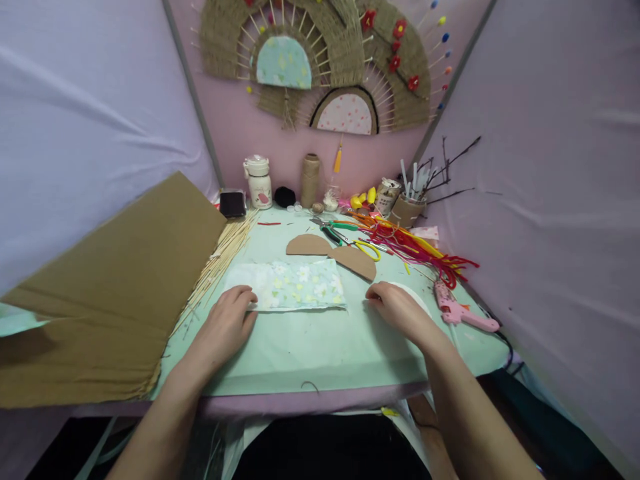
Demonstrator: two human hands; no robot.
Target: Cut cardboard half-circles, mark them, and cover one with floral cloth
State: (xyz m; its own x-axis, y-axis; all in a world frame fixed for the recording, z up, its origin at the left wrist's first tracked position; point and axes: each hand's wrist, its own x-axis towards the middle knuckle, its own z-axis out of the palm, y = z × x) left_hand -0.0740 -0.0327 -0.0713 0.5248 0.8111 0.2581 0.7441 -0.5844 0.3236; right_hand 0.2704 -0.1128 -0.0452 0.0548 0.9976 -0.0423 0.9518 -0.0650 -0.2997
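A folded piece of pale floral fabric (295, 285) lies flat on the mint-green table (320, 347). My left hand (227, 320) rests palm down at the fabric's near left corner, its fingers curled onto the edge. My right hand (397, 308) lies on the table to the right of the fabric, fingers bent, over a white round thing (419, 298) that it mostly hides. Two brown cardboard half-circles (333, 253) lie just behind the fabric.
A big brown cardboard sheet (110, 293) leans at the left beside a bundle of thin bamboo sticks (220, 260). Scissors (335, 230), red and yellow pipe cleaners (420, 247) and a pink glue gun (463, 310) lie at the right. Jars, twine and cups line the back wall.
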